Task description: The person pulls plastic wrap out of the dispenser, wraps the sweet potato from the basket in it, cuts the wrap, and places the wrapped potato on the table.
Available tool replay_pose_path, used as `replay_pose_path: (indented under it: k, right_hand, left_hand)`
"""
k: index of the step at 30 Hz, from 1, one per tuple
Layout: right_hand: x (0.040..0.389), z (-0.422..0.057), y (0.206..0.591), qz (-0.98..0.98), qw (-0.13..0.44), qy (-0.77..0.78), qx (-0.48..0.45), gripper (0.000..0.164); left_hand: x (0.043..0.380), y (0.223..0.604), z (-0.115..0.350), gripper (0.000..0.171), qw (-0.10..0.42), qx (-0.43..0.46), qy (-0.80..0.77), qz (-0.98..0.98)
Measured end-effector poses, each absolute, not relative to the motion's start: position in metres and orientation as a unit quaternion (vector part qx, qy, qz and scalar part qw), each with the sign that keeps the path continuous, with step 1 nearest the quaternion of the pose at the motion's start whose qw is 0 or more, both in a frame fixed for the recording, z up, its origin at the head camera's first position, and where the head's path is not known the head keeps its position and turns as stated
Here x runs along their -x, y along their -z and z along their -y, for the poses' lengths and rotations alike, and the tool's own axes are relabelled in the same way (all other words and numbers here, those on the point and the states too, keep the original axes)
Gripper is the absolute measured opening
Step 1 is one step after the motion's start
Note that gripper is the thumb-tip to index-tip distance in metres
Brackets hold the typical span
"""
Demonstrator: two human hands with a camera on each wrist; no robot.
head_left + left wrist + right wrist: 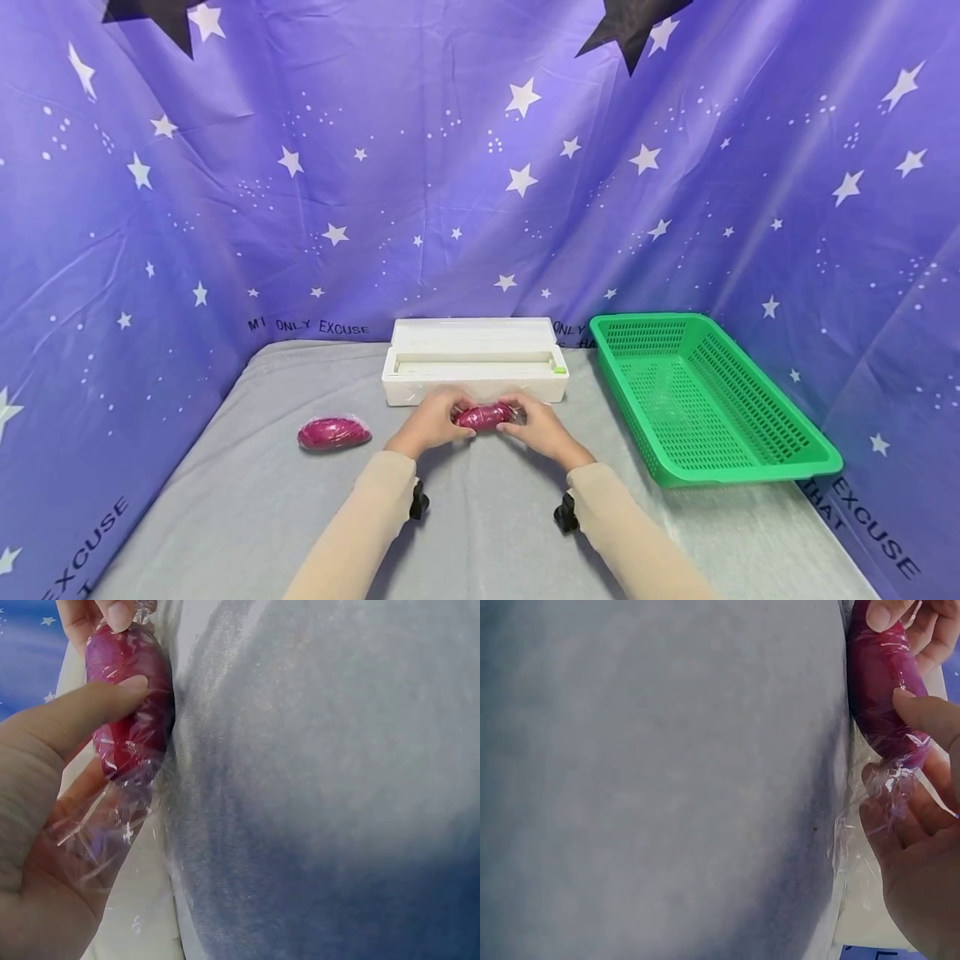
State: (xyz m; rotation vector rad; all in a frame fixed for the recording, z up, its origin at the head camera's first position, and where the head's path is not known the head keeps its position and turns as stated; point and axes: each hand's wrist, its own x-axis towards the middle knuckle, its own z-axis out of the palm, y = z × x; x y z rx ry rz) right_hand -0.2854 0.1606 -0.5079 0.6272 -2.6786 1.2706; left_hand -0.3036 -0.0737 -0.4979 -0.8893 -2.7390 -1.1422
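In front of the white box, my left hand and right hand both hold a purple-red sweet potato wrapped in clear cling film. The left thumb presses on its side in the left wrist view, with crinkled loose film bunched over the fingers behind. At the other end, the right thumb lies on the sweet potato, and a twisted tail of film hangs by the right fingers. A second film-wrapped sweet potato lies on the grey cloth to the left.
The white cling film dispenser box stands just behind the hands, lid raised, with a small green piece at its right end. A green perforated basket sits on the right. Starry purple curtains enclose the grey cloth-covered table.
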Motion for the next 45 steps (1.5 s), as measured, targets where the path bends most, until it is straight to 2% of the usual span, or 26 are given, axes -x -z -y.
replay_pose_path:
  k: [16, 28, 45]
  right_hand:
    - [0.282, -0.168, 0.506, 0.876, 0.018, -0.424, -0.228, 0.045]
    - [0.282, -0.168, 0.503, 0.886, 0.022, -0.404, -0.228, 0.047]
    - [0.273, -0.18, 0.497, 0.879, -0.039, -0.411, -0.237, 0.044]
  left_hand:
    - [0.3, 0.498, 0.077, 0.042, -0.022, 0.277, 0.374, 0.885]
    - [0.296, 0.496, 0.077, 0.04, -0.044, 0.265, 0.403, 0.875]
    - [0.292, 0.491, 0.077, 0.037, -0.092, 0.284, 0.398, 0.868]
